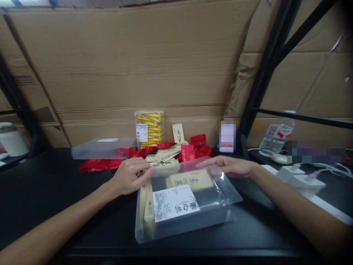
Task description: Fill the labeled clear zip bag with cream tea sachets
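Note:
A clear plastic box with a white printed label lies on the black table near its front edge. Inside it, beige packets stand along the left side and another beige packet lies toward the back. My left hand is closed on the box's back left corner, fingers curled. At the back right, my right hand reaches to the box's far edge, its fingertips partly behind the clear plastic, so its grip is hard to make out. Red packets and beige packets are heaped just behind the box.
A clear box of yellow packets stands against the cardboard wall. Left of it lies another clear box. A phone, a water bottle and white chargers are at the right. The table is black.

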Demonstrator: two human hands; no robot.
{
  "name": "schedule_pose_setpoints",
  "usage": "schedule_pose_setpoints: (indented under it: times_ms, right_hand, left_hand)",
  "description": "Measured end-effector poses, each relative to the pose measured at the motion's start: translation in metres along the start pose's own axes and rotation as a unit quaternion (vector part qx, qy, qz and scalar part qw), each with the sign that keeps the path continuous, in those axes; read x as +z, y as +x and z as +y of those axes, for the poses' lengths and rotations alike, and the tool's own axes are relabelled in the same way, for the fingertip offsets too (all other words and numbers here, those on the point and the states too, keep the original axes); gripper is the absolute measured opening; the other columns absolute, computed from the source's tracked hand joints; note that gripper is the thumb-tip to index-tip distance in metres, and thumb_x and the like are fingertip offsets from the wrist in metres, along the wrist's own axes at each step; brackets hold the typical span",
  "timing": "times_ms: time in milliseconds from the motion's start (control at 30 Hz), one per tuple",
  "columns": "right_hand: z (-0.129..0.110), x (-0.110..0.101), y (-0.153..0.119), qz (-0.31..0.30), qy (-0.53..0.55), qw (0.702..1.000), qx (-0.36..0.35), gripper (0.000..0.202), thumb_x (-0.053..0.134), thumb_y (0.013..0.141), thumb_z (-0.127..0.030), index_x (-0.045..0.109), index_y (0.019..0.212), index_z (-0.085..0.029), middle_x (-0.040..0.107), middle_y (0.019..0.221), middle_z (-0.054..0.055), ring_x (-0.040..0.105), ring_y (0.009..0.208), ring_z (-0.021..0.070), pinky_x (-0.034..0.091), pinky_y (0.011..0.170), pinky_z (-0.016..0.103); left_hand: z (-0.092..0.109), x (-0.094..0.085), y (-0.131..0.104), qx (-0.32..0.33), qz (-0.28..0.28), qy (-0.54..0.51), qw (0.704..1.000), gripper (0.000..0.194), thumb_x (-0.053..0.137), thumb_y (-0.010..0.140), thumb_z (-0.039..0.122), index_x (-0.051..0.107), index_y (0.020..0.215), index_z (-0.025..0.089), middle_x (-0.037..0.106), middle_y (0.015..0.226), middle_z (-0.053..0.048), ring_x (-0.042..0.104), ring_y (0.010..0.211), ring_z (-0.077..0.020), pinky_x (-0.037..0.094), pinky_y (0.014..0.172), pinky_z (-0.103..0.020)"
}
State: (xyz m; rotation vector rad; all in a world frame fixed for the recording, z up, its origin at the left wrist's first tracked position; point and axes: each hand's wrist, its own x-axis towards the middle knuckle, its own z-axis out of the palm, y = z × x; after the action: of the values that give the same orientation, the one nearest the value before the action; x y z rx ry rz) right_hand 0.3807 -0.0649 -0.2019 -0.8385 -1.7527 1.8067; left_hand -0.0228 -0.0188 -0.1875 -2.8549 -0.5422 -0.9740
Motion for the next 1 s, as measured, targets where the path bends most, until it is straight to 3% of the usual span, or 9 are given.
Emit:
schedule_pose_setpoints:
  times_ms: [233, 400, 533, 900, 1000]
  right_hand:
    - [-0.005, 0.006, -0.004, -0.08, -0.044, 0.995, 0.042, 0.054, 0.069, 0.098, -0.029, 0.055, 0.15, -0.026, 0.056, 0.155, 0.01, 0.053, 0.143, 0.0264, 0.047, 0.114, 0.044]
    - [-0.004, 0.01, -0.006, -0.075, -0.021, 0.996, 0.035, 0.06, 0.066, 0.101, -0.032, 0.045, 0.157, -0.035, 0.041, 0.166, 0.005, 0.037, 0.153, 0.0275, 0.04, 0.119, 0.049]
    - [-0.007, 0.013, -0.006, -0.082, -0.023, 0.996, 0.024, 0.068, 0.067, 0.099, -0.032, 0.038, 0.16, -0.036, 0.033, 0.17, 0.005, 0.028, 0.157, 0.0292, 0.037, 0.121, 0.051]
    - [-0.016, 0.032, 0.0, -0.083, 0.003, 0.997, -0.002, 0.089, 0.076, 0.091, -0.038, 0.025, 0.165, -0.036, 0.023, 0.174, 0.007, 0.024, 0.158, 0.0315, 0.027, 0.124, 0.053]
    - [-0.013, 0.036, 0.007, -0.111, 0.009, 0.994, 0.002, 0.091, 0.077, 0.09, -0.035, 0.025, 0.165, -0.035, 0.027, 0.172, 0.009, 0.029, 0.157, 0.0311, 0.025, 0.125, 0.053]
  left_hand:
    - [-0.001, 0.0, -0.001, 0.002, -0.005, -0.006, 1.0, 0.038, 0.049, 0.107, 0.026, 0.059, 0.071, 0.018, 0.058, 0.066, 0.0, 0.053, 0.064, -0.015, 0.04, 0.064, -0.032]
    - [0.0, -0.001, 0.0, 0.004, 0.0, -0.003, 1.0, 0.037, 0.05, 0.106, 0.026, 0.06, 0.071, 0.018, 0.059, 0.066, 0.0, 0.054, 0.064, -0.0151, 0.042, 0.064, -0.031]
    - [0.001, -0.002, 0.001, 0.005, 0.005, 0.003, 1.0, 0.039, 0.049, 0.106, 0.027, 0.06, 0.069, 0.018, 0.058, 0.065, 0.0, 0.053, 0.062, -0.0148, 0.041, 0.062, -0.031]
    - [0.002, -0.002, 0.001, 0.005, 0.011, 0.005, 1.0, 0.038, 0.049, 0.106, 0.027, 0.063, 0.071, 0.018, 0.062, 0.066, -0.002, 0.056, 0.064, -0.0155, 0.044, 0.061, -0.03]
    - [0.003, -0.003, 0.002, 0.002, 0.008, -0.001, 1.0, 0.037, 0.049, 0.106, 0.027, 0.064, 0.073, 0.018, 0.063, 0.067, -0.002, 0.057, 0.065, -0.0157, 0.045, 0.063, -0.03]
